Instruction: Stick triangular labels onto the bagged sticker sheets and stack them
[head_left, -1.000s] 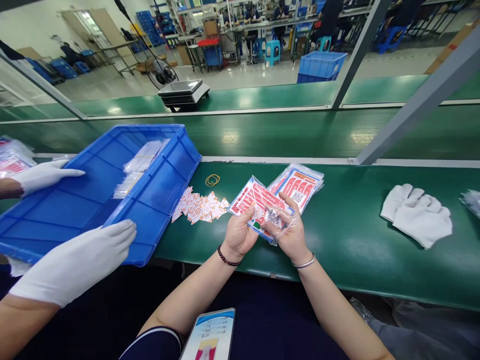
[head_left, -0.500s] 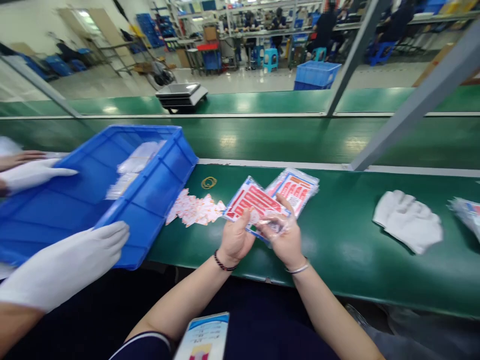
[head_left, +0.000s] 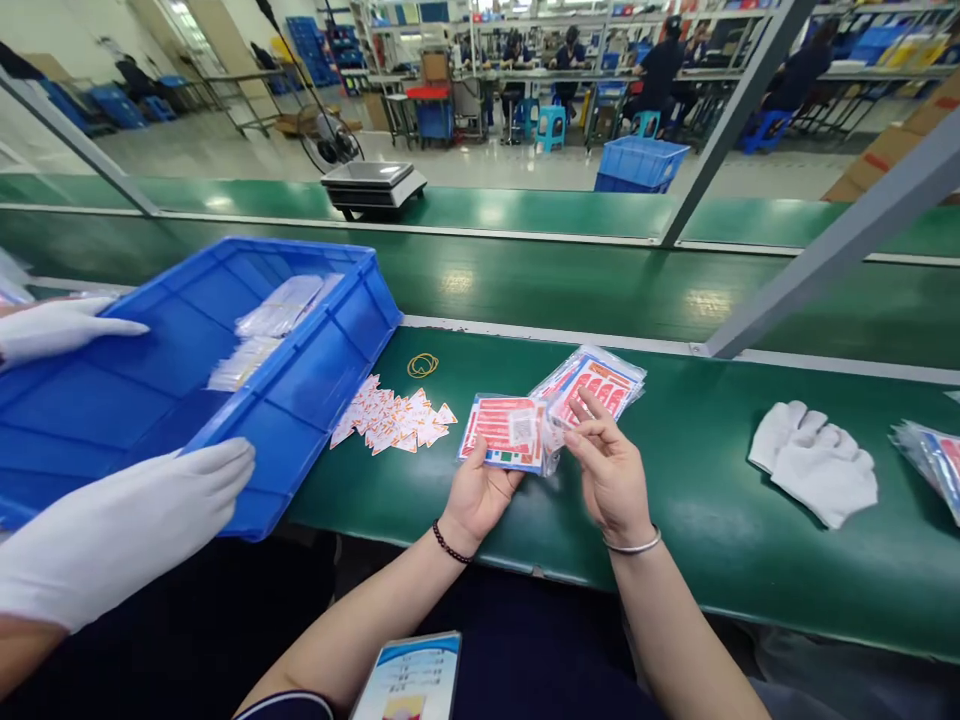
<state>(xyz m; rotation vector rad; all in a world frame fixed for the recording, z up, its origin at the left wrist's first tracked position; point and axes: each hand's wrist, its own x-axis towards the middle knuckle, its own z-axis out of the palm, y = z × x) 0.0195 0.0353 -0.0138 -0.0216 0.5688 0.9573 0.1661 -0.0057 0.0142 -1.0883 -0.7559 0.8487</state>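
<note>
My left hand grips the lower edge of a red-and-white printed card in a clear bag, held just above the green bench. My right hand pinches the bag's open right end, fingers closed on the plastic. Right behind it lies a stack of similar bagged cards. To the left of my hands a heap of small red-and-white triangular stickers lies on the bench, with a yellow rubber band beyond it.
At the left a co-worker's white-gloved hands hold a tilted blue bin with clear packets inside. White gloves lie at the right, more bagged cards at the right edge. A scale sits on the far conveyor. A printed sheet rests on my lap.
The bagged card has turned flatter and squarer in my left hand. My right hand has slid from over the card to its right end. The view shifted slightly.
</note>
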